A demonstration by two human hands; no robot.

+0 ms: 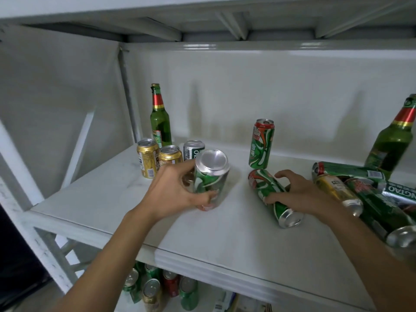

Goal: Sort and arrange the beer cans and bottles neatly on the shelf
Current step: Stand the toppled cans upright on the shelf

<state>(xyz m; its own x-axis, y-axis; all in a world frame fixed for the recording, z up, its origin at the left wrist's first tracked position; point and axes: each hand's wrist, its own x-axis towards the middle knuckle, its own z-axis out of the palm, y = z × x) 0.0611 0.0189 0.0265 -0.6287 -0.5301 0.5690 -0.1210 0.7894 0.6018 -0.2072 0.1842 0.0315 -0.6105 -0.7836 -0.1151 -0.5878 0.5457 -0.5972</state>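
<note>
While my left hand (177, 190) gripped an upside-down green aluminium can (210, 179) at centre frame, my right hand (299, 194) clasped a toppled green can (273, 197) — long axis running toward lower right.

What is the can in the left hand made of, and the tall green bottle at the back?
The can in the left hand looks like thin metal, probably aluminium: its bare end is silvery and shiny. The bottle looks like green glass: it is see-through and glossy, though clear plastic cannot be ruled out.
</note>
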